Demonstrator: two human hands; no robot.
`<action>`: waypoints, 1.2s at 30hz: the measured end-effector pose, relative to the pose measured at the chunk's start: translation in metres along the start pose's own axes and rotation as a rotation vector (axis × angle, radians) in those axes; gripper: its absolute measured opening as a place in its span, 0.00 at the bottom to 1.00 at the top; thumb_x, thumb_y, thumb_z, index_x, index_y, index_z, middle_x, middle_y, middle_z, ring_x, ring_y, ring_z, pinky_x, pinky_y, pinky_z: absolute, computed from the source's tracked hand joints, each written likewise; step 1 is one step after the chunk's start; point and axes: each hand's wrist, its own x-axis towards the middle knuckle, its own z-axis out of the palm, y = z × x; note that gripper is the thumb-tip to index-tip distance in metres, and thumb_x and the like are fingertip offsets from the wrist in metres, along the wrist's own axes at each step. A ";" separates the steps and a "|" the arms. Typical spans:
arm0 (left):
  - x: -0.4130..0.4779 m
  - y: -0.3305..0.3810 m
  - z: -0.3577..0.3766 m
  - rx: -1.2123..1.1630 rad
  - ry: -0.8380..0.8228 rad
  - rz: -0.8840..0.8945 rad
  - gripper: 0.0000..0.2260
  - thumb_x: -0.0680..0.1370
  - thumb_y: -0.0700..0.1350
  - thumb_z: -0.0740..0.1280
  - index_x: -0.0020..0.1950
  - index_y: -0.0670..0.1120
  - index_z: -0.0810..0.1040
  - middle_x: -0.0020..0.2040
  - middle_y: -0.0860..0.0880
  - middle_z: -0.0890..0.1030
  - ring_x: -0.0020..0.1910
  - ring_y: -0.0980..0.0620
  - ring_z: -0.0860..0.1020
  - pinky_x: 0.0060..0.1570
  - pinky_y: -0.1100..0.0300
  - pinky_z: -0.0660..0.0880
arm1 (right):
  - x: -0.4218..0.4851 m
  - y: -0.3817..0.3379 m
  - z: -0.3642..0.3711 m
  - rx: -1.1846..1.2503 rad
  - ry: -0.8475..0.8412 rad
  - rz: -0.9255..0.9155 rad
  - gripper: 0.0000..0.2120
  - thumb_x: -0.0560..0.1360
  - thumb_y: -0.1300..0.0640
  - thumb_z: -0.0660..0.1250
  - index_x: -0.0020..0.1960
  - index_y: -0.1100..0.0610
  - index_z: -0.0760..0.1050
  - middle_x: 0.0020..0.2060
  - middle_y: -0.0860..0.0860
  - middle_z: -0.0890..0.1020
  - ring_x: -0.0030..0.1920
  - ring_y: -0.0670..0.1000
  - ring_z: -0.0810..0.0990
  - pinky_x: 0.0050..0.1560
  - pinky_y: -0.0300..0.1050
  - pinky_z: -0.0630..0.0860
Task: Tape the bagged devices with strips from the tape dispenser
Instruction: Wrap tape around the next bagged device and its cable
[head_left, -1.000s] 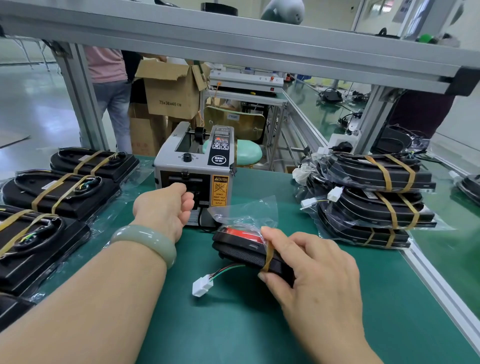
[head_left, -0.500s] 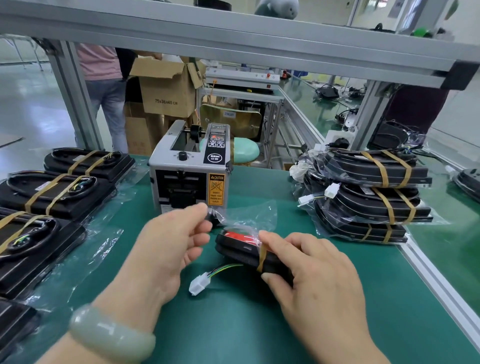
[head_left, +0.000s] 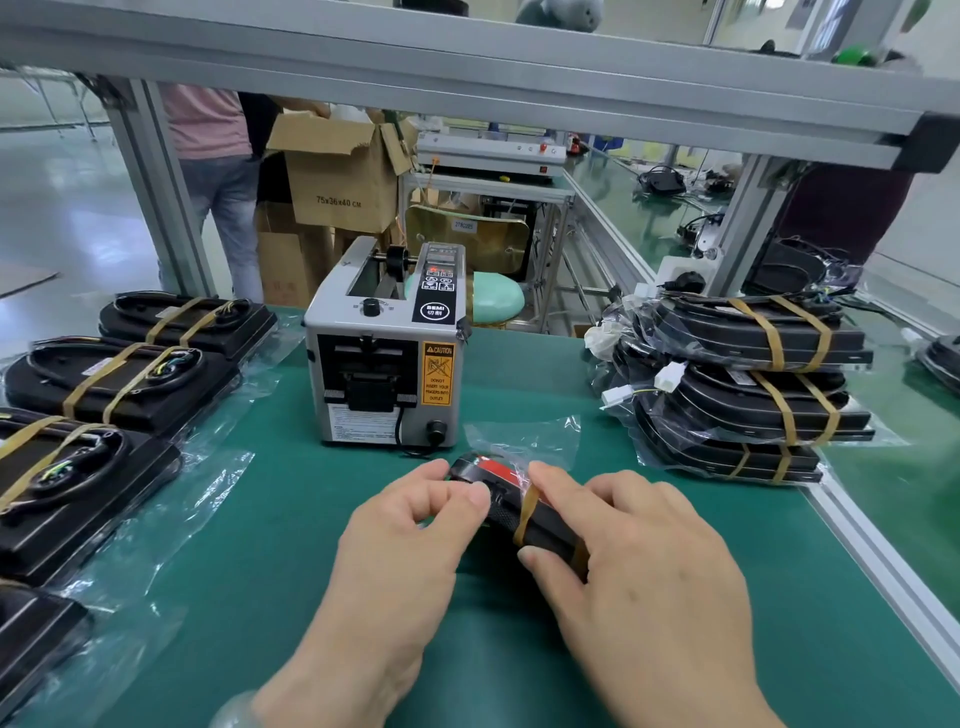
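The tape dispenser (head_left: 387, 345) in front of you reads "BEMI" in a black oval on top, and its orange sticker says "CAUTION – DO NOT INSERT YOUR FINGERS INTO OUTLET". Behind it, a cardboard box (head_left: 340, 174) is printed "75x36x40 CM".

The bagged device (head_left: 511, 506) lies on the green mat (head_left: 291, 519) just in front of the dispenser, between your hands — its long axis runs from far-left to near-right, red end toward the dispenser, with one brown tape strip (head_left: 527, 512) wrapped across it.

Your left hand (head_left: 400, 551) has thumb and forefinger pinched at the device's near-left edge. Your right hand (head_left: 639, 566) lies over the near-right end, fingers pressed down on it beside the strip.

Taped devices lie in a row at left (head_left: 119, 379) and stacked at right (head_left: 743, 384).
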 end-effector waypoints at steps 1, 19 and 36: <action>0.000 0.000 0.000 0.010 0.000 -0.002 0.07 0.73 0.46 0.70 0.36 0.50 0.86 0.56 0.56 0.81 0.63 0.72 0.68 0.63 0.61 0.62 | 0.000 0.000 0.000 0.004 0.004 -0.003 0.30 0.50 0.45 0.83 0.52 0.43 0.82 0.34 0.46 0.78 0.32 0.54 0.76 0.29 0.47 0.73; 0.005 -0.002 0.005 0.076 0.048 0.001 0.08 0.73 0.47 0.71 0.34 0.52 0.85 0.59 0.52 0.80 0.61 0.69 0.70 0.55 0.66 0.64 | -0.001 -0.001 0.000 0.018 0.005 -0.008 0.29 0.50 0.46 0.83 0.51 0.44 0.82 0.34 0.47 0.78 0.33 0.54 0.76 0.29 0.48 0.74; 0.006 -0.004 0.003 0.062 0.053 0.001 0.07 0.73 0.47 0.71 0.35 0.54 0.85 0.59 0.57 0.78 0.59 0.71 0.70 0.49 0.71 0.64 | -0.002 -0.002 -0.001 0.007 -0.003 0.002 0.29 0.51 0.45 0.83 0.51 0.44 0.82 0.34 0.46 0.78 0.34 0.54 0.76 0.30 0.49 0.74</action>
